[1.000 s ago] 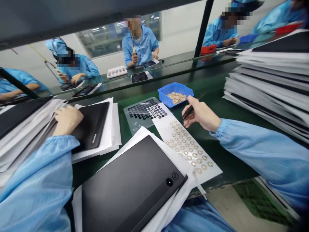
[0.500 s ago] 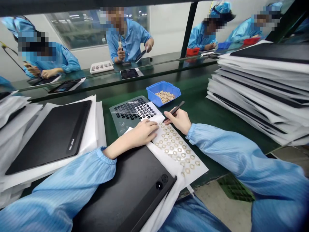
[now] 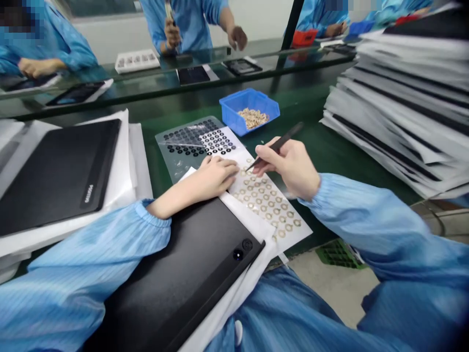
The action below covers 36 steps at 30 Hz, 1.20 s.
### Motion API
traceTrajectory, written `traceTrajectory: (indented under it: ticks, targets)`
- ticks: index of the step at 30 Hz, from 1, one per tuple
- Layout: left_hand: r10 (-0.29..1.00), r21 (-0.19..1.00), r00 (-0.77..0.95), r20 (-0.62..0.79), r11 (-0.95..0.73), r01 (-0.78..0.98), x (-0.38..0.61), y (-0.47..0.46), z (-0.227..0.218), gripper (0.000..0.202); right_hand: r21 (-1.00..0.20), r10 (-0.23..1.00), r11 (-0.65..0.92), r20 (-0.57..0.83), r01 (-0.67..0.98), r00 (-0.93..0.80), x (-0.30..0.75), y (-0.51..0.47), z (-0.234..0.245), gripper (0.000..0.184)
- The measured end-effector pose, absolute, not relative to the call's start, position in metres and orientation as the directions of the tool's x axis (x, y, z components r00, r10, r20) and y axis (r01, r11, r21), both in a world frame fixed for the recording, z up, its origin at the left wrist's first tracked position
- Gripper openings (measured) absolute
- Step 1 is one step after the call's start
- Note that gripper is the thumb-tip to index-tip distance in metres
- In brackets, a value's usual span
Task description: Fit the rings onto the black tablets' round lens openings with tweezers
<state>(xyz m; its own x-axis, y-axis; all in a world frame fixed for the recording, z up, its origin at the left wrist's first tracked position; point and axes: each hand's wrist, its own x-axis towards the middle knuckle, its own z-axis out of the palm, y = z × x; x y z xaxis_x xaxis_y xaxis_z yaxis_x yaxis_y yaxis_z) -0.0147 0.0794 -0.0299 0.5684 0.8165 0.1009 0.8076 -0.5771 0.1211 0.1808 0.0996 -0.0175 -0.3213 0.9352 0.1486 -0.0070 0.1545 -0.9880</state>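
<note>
My left hand (image 3: pixel 216 177) lies flat on the edge of a white sheet of tan ring stickers (image 3: pixel 269 200), holding nothing. My right hand (image 3: pixel 291 167) grips black tweezers (image 3: pixel 280 144), with their tip just above the top of that sheet. Beyond it lies a sheet of black ring stickers (image 3: pixel 218 142) on a clear plastic film (image 3: pixel 176 151). A black tablet (image 3: pixel 176 274) with two round lens holes rests under my left forearm, on white paper (image 3: pixel 249 234).
A blue plastic bin (image 3: pixel 249 111) holding loose tan rings stands past the sheets. A black tablet (image 3: pixel 54 176) lies on white paper at left, and a tall stack of tablets and paper (image 3: pixel 399 102) rises at right. Co-workers sit across the green bench (image 3: pixel 311 122).
My left hand has moved from the black tablet at left onto the ring sheet. My right hand has lowered the tweezers to the sheet, and the view has tilted downward.
</note>
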Motion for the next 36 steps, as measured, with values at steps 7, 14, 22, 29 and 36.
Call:
traceTrajectory:
  ticks: [7, 14, 22, 29, 36]
  targets:
    - [0.745, 0.266, 0.618, 0.253, -0.667, 0.696, -0.018, -0.007, -0.007, 0.026, -0.964, 0.817, -0.263, -0.201, -0.04, -0.541, 0.198, 0.009, -0.028, 0.039]
    - [0.592, 0.242, 0.785, 0.183, -0.801, 0.548, -0.018, -0.056, -0.015, 0.028, -0.971, 0.861, -0.227, -0.163, -0.078, -0.481, 0.196, 0.001, -0.041, 0.033]
    - [0.589, 0.242, 0.785, 0.191, -0.804, 0.544, -0.016, -0.052, -0.016, 0.029, -0.975, 0.872, -0.211, -0.158, -0.064, -0.464, 0.196, 0.0, -0.038, 0.033]
    - [0.604, 0.263, 0.775, 0.184, -0.79, 0.554, -0.018, -0.055, -0.02, 0.032, -0.987, 0.881, -0.153, -0.111, -0.053, -0.461, 0.195, 0.0, -0.038, 0.028]
    - [0.59, 0.245, 0.782, 0.2, -0.803, 0.543, -0.017, -0.056, -0.019, 0.03, -1.0, 0.889, 0.031, 0.026, 0.005, -0.457, 0.198, -0.003, -0.04, 0.02]
